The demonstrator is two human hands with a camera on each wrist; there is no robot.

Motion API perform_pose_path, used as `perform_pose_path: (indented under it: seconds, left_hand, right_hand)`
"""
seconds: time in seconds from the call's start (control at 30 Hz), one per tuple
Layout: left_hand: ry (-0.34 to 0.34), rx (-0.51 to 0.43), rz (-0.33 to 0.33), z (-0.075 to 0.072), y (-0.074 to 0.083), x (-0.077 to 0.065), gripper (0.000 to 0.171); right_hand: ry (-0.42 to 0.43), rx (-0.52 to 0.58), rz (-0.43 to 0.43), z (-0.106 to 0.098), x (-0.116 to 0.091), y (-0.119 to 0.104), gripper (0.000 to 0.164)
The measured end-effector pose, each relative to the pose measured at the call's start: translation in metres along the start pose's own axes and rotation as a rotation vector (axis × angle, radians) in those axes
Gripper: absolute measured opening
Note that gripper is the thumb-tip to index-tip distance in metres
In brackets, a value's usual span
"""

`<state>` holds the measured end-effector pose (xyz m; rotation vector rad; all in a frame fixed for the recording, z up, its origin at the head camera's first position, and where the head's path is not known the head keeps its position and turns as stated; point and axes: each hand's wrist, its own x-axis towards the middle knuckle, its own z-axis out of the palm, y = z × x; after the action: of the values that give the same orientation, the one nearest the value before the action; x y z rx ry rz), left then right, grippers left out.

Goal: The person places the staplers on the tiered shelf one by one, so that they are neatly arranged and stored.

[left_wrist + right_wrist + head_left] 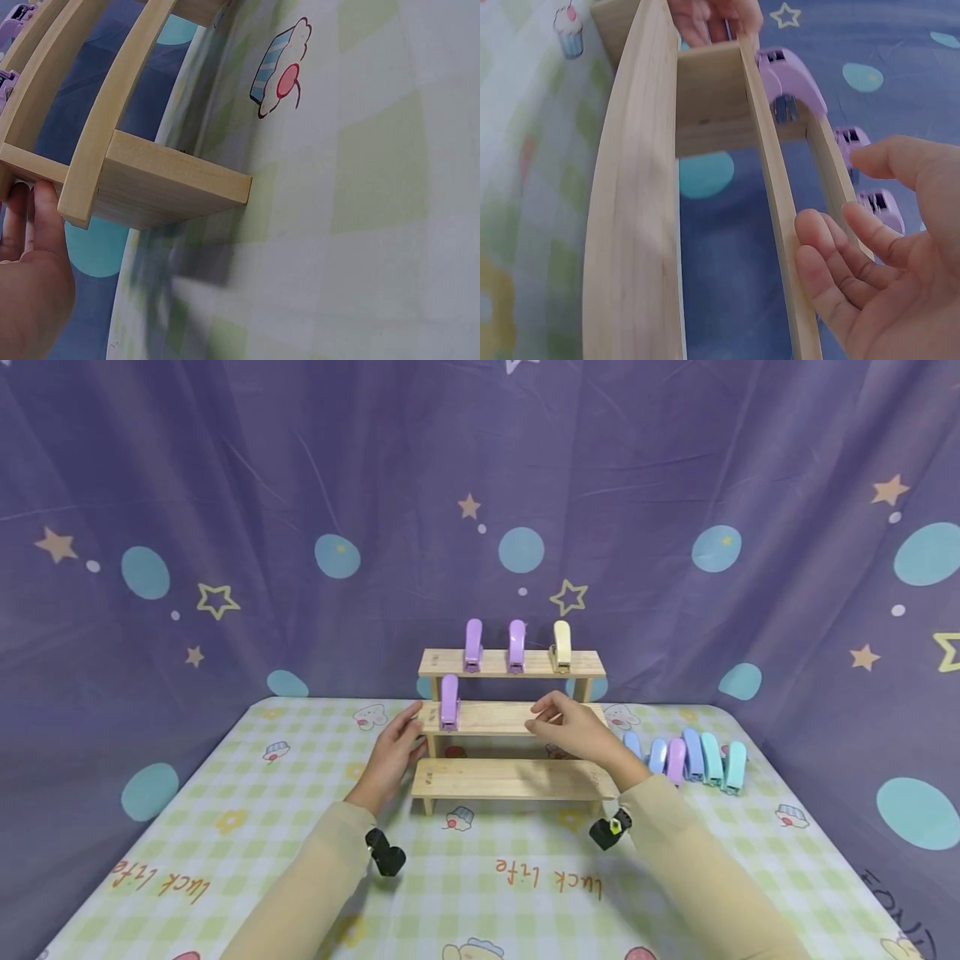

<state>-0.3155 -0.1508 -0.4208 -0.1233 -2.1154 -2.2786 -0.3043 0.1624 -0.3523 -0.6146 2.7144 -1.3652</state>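
A three-step wooden shelf [517, 778] stands on the table. One purple stapler [449, 702] is upright at the left of its middle step. On the top step are two purple staplers, the left one [472, 646] and the middle one [517, 647], plus a cream stapler [561, 647] to the right. My left hand [392, 750] rests against the middle step's left end, its fingertips partly hidden behind the wood in the left wrist view. Over the right part of that step is my right hand [573, 727], fingers loosely bent and holding nothing; some fingertips lie at the step's front edge.
Right of the shelf, a row of staplers stands on the checked tablecloth [262, 827]: blue ones [693, 755], a purple one [675, 762] and teal ones [734, 768]. The right forearm passes just in front of this row. A purple curtain [390, 485] hangs behind the table.
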Motion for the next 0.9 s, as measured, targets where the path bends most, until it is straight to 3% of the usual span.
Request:
perform_pose_path:
  seconds: [0.3, 0.57, 0.9]
  left_hand:
    - [-0.005, -0.009, 0.015, 0.001, 0.000, -0.001, 0.049]
    - [-0.013, -0.007, 0.019, 0.001, -0.001, -0.001, 0.050]
    - [-0.001, 0.004, 0.009, 0.000, -0.002, 0.000, 0.051]
  right_hand:
    - [0.042, -0.045, 0.049, -0.027, -0.022, 0.025, 0.042]
    - [0.096, -0.025, 0.082, -0.051, -0.046, 0.043, 0.034]
    - [0.134, -0.023, 0.105, -0.076, -0.067, 0.065, 0.042]
